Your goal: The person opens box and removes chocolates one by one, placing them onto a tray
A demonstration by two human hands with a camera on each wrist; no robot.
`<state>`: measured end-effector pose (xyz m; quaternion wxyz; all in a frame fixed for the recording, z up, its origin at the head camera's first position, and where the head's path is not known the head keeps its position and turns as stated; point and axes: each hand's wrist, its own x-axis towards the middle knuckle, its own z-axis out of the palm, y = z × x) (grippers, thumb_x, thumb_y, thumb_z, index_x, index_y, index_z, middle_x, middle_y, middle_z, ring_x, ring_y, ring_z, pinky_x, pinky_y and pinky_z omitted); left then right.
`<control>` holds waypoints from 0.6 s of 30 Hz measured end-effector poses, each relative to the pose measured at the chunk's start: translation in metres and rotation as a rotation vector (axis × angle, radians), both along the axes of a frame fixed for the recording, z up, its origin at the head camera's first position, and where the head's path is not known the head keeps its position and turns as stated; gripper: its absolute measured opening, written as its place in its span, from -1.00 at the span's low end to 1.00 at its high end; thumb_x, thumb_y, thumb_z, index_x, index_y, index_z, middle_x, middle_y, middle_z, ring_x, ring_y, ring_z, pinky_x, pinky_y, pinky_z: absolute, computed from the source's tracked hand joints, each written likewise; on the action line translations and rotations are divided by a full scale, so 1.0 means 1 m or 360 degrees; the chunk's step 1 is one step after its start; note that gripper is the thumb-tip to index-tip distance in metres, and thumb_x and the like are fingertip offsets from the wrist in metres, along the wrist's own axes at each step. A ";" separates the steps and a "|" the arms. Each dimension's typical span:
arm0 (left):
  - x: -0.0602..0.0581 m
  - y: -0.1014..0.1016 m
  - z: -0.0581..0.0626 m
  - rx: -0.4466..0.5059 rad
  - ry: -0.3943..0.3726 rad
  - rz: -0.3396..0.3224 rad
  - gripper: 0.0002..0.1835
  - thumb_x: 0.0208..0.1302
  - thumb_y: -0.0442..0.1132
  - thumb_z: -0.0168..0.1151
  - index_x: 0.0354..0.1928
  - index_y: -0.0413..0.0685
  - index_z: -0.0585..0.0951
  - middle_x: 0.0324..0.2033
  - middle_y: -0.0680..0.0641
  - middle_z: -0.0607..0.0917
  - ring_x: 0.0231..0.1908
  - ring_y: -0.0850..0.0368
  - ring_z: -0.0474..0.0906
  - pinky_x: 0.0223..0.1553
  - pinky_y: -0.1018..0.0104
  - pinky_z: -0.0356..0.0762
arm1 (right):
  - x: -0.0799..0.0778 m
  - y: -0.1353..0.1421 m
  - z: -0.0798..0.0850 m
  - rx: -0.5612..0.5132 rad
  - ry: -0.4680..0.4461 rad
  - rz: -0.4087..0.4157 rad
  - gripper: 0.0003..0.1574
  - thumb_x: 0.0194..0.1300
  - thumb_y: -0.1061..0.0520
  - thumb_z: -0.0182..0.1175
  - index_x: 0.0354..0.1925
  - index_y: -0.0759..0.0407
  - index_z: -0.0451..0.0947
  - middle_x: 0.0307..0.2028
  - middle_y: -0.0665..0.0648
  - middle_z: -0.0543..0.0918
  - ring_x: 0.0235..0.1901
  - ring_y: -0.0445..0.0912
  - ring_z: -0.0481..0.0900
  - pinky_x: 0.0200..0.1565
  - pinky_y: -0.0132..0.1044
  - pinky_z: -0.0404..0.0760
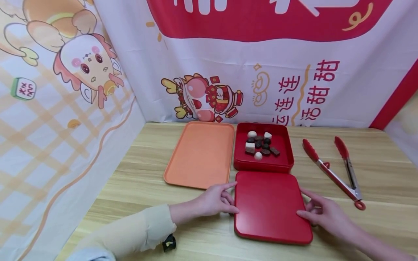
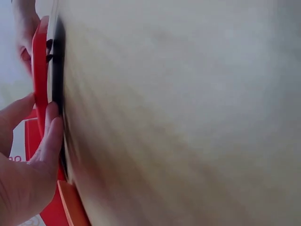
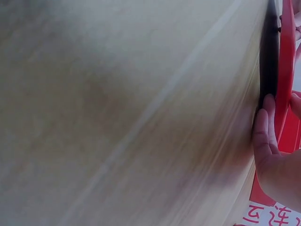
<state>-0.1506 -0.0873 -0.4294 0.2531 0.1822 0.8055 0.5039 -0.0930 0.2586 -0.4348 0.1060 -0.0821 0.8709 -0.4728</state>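
Note:
A flat red lid [image 1: 271, 208] lies level in front of the open red box [image 1: 262, 165]. My left hand [image 1: 217, 199] grips its left edge, thumb and fingers at the rim. On the opposite edge, my right hand [image 1: 326, 214] pinches it the same way. From the left wrist view, the lid [image 2: 40, 70] appears edge-on, close over the table with a dark shadow beside it. Fingers [image 3: 265, 125] reach under the rim in the right wrist view. Inside the box sit several small dark brown and white pieces that look like chocolates [image 1: 258, 144].
An orange tray [image 1: 200, 156] lies left of the box on the wooden table [image 1: 137, 185]. To the right are spread metal tongs [image 1: 336, 177] with red tips. A small black object [image 1: 169, 243] is near the left sleeve. Printed cloth [image 1: 209, 54] hangs behind the table.

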 end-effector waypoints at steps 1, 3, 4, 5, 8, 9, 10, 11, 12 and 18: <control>-0.001 0.000 0.001 -0.0014 -0.0011 -0.0007 -0.04 0.01 -0.35 0.52 0.45 -0.17 0.21 -0.46 0.03 0.68 -0.46 0.15 0.64 -0.40 0.41 0.52 | -0.001 0.000 -0.001 0.0001 0.0003 0.0014 -0.05 0.19 0.15 0.39 0.36 0.50 0.17 -0.39 0.14 0.53 -0.56 -0.15 0.52 -0.52 -0.31 0.52; -0.002 0.000 0.002 -0.0033 -0.0040 -0.0016 -0.04 0.03 -0.34 0.51 0.46 -0.17 0.20 -0.46 0.01 0.67 -0.47 0.13 0.63 -0.41 0.38 0.54 | -0.001 0.001 -0.002 0.0007 -0.0023 0.0028 -0.05 0.20 0.13 0.38 0.36 0.50 0.16 -0.39 0.14 0.53 -0.55 -0.16 0.52 -0.51 -0.32 0.51; -0.002 0.000 0.003 -0.0044 -0.0050 -0.0018 -0.04 0.04 -0.34 0.50 0.46 -0.17 0.19 -0.46 0.00 0.66 -0.48 0.12 0.63 -0.41 0.36 0.55 | -0.002 0.001 -0.002 0.0009 -0.0026 0.0041 -0.05 0.20 0.14 0.38 0.36 0.51 0.15 -0.39 0.14 0.53 -0.56 -0.16 0.51 -0.51 -0.32 0.51; -0.002 0.000 0.004 -0.0056 -0.0060 -0.0018 -0.04 0.04 -0.32 0.50 0.47 -0.16 0.19 -0.45 -0.01 0.66 -0.49 0.11 0.62 -0.41 0.35 0.56 | -0.003 0.001 -0.002 0.0011 -0.0034 0.0052 -0.05 0.20 0.13 0.37 0.36 0.52 0.14 -0.39 0.14 0.53 -0.56 -0.16 0.51 -0.50 -0.32 0.52; -0.002 0.001 0.006 -0.0104 -0.0054 -0.0014 -0.03 0.05 -0.30 0.51 0.47 -0.13 0.19 -0.46 -0.01 0.65 -0.50 0.11 0.61 -0.43 0.33 0.57 | -0.006 0.002 -0.001 0.0020 -0.0065 0.0077 -0.02 0.20 0.11 0.37 0.37 0.52 0.13 -0.40 0.14 0.52 -0.57 -0.15 0.50 -0.50 -0.31 0.52; -0.002 0.002 0.007 -0.0116 -0.0045 -0.0011 -0.03 0.04 -0.29 0.51 0.47 -0.13 0.19 -0.46 -0.02 0.64 -0.50 0.11 0.61 -0.43 0.33 0.56 | -0.007 0.002 -0.001 0.0026 -0.0074 0.0079 -0.02 0.20 0.11 0.38 0.37 0.52 0.12 -0.40 0.14 0.51 -0.57 -0.15 0.49 -0.50 -0.31 0.52; -0.002 0.002 0.007 -0.0129 -0.0036 -0.0008 -0.03 0.04 -0.29 0.51 0.47 -0.13 0.19 -0.46 -0.01 0.64 -0.50 0.12 0.61 -0.43 0.34 0.56 | -0.008 0.002 0.000 0.0032 -0.0082 0.0079 -0.01 0.19 0.10 0.38 0.37 0.52 0.12 -0.41 0.14 0.51 -0.57 -0.14 0.49 -0.50 -0.31 0.52; -0.002 0.003 0.008 -0.0140 -0.0027 -0.0004 -0.03 0.03 -0.29 0.52 0.47 -0.13 0.19 -0.46 -0.01 0.63 -0.50 0.12 0.61 -0.44 0.35 0.55 | -0.008 0.002 0.000 0.0041 -0.0100 0.0075 0.00 0.19 0.09 0.39 0.37 0.51 0.12 -0.40 0.13 0.51 -0.56 -0.14 0.49 -0.50 -0.30 0.52; -0.002 0.003 0.008 -0.0146 -0.0019 0.0000 -0.03 0.03 -0.29 0.52 0.47 -0.14 0.19 -0.46 -0.02 0.63 -0.50 0.12 0.60 -0.44 0.35 0.55 | -0.008 0.001 0.001 0.0047 -0.0110 0.0072 0.01 0.18 0.09 0.39 0.38 0.50 0.12 -0.39 0.14 0.51 -0.56 -0.13 0.49 -0.50 -0.30 0.52; 0.001 0.005 0.007 -0.0135 -0.0008 0.0030 -0.01 -0.01 -0.34 0.54 0.46 -0.18 0.20 -0.45 -0.05 0.60 -0.51 0.13 0.59 -0.48 0.38 0.51 | -0.006 -0.001 0.004 0.0177 -0.0088 0.0051 0.02 0.19 0.04 0.39 0.40 0.46 0.13 -0.33 0.11 0.54 -0.49 -0.11 0.50 -0.50 -0.32 0.49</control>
